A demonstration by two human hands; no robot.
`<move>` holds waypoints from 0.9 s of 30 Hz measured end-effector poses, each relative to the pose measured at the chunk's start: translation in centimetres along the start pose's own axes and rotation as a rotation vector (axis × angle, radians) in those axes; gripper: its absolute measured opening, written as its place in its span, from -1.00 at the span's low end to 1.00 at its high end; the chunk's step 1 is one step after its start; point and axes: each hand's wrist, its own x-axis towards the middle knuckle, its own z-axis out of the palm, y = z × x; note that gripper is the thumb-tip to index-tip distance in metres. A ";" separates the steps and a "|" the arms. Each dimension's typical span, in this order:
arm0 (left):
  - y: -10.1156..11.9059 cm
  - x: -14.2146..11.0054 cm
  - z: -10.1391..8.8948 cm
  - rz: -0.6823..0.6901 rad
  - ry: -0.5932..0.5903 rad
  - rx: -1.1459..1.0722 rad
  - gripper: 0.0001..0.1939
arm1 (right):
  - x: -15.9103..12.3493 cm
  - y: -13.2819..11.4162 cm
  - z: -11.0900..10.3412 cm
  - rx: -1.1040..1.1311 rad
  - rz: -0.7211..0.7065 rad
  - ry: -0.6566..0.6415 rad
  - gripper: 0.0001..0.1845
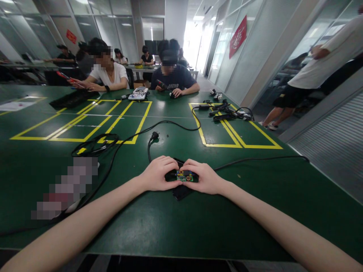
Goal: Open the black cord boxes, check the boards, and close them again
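Note:
Both hands meet over the table around a small circuit board (185, 176) with copper-coloured coils and green and blue parts. My left hand (160, 173) is closed on its left side, thumb below and fingers above. From the right, my right hand (205, 175) grips the other side in the same way. Beneath the hands lies a black, flat piece (181, 192), partly covered by them; its kind I cannot make out. Just beyond my left hand, a black power plug (154, 136) rests on its cord.
Black cables cross the green table (136, 223), with a coil of cable (96, 144) at left and a cable pile with adapters (227, 111) at far right. Yellow tape marks rectangles. Across sit two people, one near a white device (138, 94). A blurred-out object (68, 189) lies left.

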 end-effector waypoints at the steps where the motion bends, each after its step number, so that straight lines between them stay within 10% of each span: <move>1: 0.0 0.0 0.1 -0.008 0.002 -0.003 -0.72 | 0.0 0.1 0.0 0.005 -0.002 0.014 -0.71; 27: -0.3 -0.1 0.2 -0.023 -0.062 0.003 -0.61 | 0.3 0.9 0.4 -0.061 -0.092 0.220 -0.85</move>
